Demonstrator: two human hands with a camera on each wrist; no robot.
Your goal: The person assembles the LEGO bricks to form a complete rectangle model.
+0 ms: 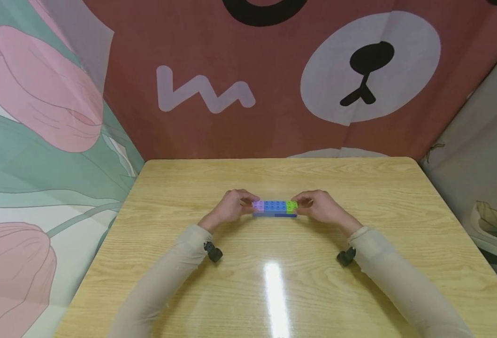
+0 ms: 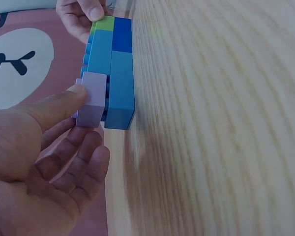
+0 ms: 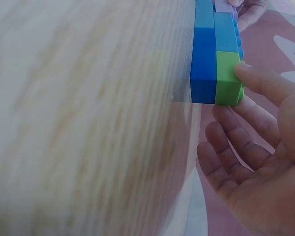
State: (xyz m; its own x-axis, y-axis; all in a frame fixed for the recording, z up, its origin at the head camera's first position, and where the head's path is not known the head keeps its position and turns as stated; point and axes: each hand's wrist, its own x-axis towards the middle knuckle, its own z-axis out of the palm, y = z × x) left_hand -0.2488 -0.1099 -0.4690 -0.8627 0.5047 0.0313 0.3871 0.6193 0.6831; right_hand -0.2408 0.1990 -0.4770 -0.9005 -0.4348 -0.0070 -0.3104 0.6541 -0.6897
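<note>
A two-layer row of toy building bricks lies on the table, between the two hands in the head view. Its top layer has a lilac brick [image 2: 92, 101] at the left, a light blue brick [image 1: 275, 206] in the middle and a lime green brick [image 3: 228, 78] at the right. Below are a longer light blue brick [image 2: 122, 93] and a dark blue brick [image 3: 204, 69]. My left hand [image 1: 230, 206] pinches the lilac brick, and a gap with studs shows beneath it. At the other end my right hand [image 1: 322, 206] pinches the green brick, which sits flush on the dark blue one.
The wooden table [image 1: 282, 178] has rounded far corners. Behind it hangs a reddish-brown cloth [image 1: 273, 126] with a bear face, and a floral cloth [image 1: 45, 94] hangs at the left. Small black cameras [image 1: 213, 252] sit on both wrists. A bright reflection crosses the near tabletop.
</note>
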